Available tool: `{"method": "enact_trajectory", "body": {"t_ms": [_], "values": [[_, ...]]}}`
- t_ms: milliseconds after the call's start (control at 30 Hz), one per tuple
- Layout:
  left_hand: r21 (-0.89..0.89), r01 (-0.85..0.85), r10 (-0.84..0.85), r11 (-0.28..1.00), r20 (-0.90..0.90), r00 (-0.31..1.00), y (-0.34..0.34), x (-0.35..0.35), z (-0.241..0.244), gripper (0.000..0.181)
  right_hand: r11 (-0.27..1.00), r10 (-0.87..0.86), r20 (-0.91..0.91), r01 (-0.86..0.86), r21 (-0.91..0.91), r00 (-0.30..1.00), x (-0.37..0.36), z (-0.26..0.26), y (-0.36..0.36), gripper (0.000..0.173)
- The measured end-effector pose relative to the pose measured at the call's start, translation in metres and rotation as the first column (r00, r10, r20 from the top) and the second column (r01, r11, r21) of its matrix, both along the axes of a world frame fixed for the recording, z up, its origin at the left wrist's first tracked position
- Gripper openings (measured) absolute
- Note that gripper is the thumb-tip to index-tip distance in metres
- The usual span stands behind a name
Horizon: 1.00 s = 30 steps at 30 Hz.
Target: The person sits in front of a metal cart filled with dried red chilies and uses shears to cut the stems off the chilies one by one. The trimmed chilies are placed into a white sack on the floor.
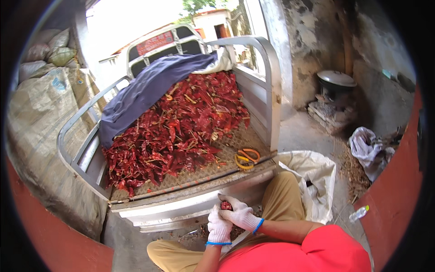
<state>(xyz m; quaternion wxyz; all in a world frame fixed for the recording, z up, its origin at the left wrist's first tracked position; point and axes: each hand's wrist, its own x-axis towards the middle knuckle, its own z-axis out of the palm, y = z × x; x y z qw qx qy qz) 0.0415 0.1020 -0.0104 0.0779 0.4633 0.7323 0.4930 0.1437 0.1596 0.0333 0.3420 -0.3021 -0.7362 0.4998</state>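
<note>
White knitted gloves with blue cuffs cover my left hand (219,226) and my right hand (239,215). They meet above my lap, in front of the cargo bed's edge. Between them a small dark-red bunch (226,205), apparently dried chili peppers, is gripped; most of it is hidden by the fingers. A large heap of dried red chili peppers (180,125) with stems covers much of the metal cargo bed (227,151). Scissors with orange and yellow handles (247,158) lie on the bed near its right front corner.
A dark blue cloth (146,95) covers the heap's far left side. Metal rails (272,85) flank the bed. An open white woven sack (319,183) stands by my right knee. Stuffed sacks (54,51) are piled at left. A lidded pot (336,80) and plastic bottle (359,213) are at right.
</note>
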Motion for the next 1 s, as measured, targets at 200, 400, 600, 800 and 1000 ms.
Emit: {"method": "enact_trajectory", "body": {"t_ms": [200, 400, 600, 800, 1000], "values": [[-0.058, 0.005, 0.015, 0.998, 0.337, 0.941, -0.008, 0.017, 0.019, 0.041, 0.998, -0.023, -0.163, 0.031, 0.048, 0.986, 0.000, -0.012, -0.003, 0.050], [0.051, 0.275, -0.250, 0.960, 0.596, 0.763, 0.003, 0.015, 0.002, 0.087, 0.994, -0.080, -0.076, 0.086, 0.071, 0.994, 0.026, -0.006, 0.008, 0.052], [0.395, 0.312, -0.489, 0.864, 0.806, 0.335, 0.006, 0.038, 0.026, 0.102, 0.981, -0.151, -0.166, 0.169, 0.099, 0.974, 0.039, -0.011, 0.021, 0.047], [0.410, 0.289, -0.458, 0.865, 0.880, 0.121, 0.002, 0.049, 0.051, 0.088, 0.965, -0.249, -0.258, 0.216, -0.152, 0.933, 0.070, 0.002, 0.039, 0.037], [0.457, 0.209, -0.452, 0.865, 0.889, -0.072, -0.001, 0.034, 0.032, 0.076, 0.885, -0.399, -0.398, 0.234, -0.402, 0.826, 0.131, 0.058, 0.064, 0.037]]}}
